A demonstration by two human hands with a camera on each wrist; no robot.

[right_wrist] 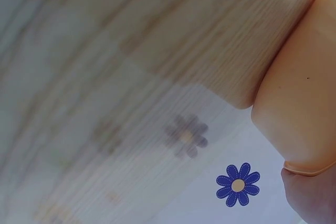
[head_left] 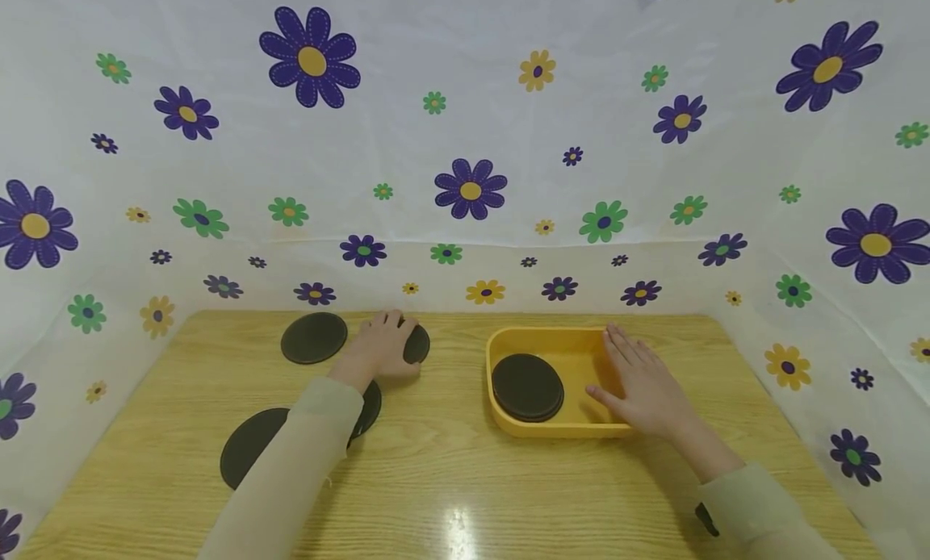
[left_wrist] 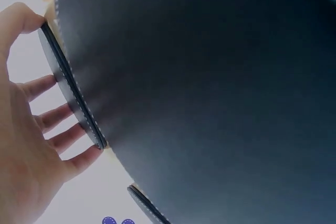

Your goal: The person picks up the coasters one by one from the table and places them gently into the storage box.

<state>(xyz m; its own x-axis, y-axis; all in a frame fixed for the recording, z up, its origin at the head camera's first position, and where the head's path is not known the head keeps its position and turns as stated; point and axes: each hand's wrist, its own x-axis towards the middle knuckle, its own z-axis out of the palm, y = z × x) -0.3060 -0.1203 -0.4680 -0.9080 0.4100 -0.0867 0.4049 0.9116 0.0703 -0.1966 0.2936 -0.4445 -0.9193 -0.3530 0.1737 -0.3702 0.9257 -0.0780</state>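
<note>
Wooden table (head_left: 545,495) bears yellow tray (head_left: 559,429), on your right. Your right hand (head_left: 643,382) lies against tray's right end, fingers straight, gripping nothing: likely enough to steady it. Left hand (head_left: 385,346) pinches black disc (head_left: 417,346) on table, left of tray, thumb and fingertips round rim. Best squeeze evenly, lift level.

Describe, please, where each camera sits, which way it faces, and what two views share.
Head: on the head, looking forward and down at wooden table and yellow tray; left hand, right hand and sleeves show.
Left wrist: on that wrist, facing a black coaster; the left hand grips a second coaster.
Right wrist: on that wrist, facing along the table toward floral cloth; part of the right hand shows.
Head and right wrist share the tray.
</note>
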